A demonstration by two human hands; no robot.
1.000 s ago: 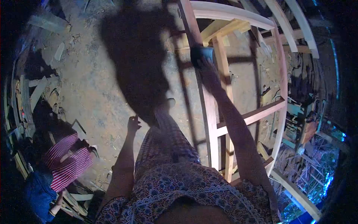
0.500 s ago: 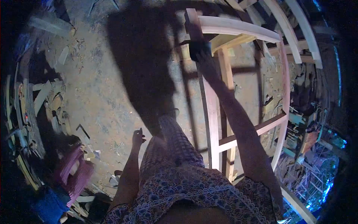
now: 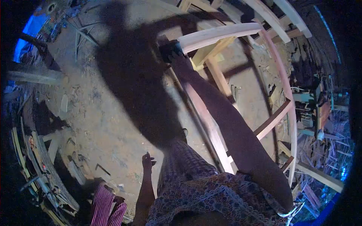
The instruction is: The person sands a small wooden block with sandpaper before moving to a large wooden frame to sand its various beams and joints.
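Note:
Stretched far forward, my right hand (image 3: pixel 178 60) presses a dark pad (image 3: pixel 166 51) onto the far end of a long wooden rail (image 3: pixel 203 111). The pad looks like sandpaper or cloth, but its kind is too dark to make out. The rail is one side of a wooden frame (image 3: pixel 220 35), with a curved-looking top piece and crossbars. My right forearm passes over the frame and hides part of it. Low beside my leg hangs my left hand (image 3: pixel 148 162), its fingers loosely bent and apart, with nothing in it.
More pale wooden bars (image 3: pixel 269 19) stand at the far right. A beam (image 3: pixel 316 175) juts out at the lower right. Wood scraps and planks (image 3: pixel 41 165) lie along the left side. A person's striped clothing (image 3: pixel 103 203) shows at the lower left.
My right hand has slid with the dark pad toward the rail's far end. The view has shifted and turned, so the frame appears more slanted. My left hand still hangs low.

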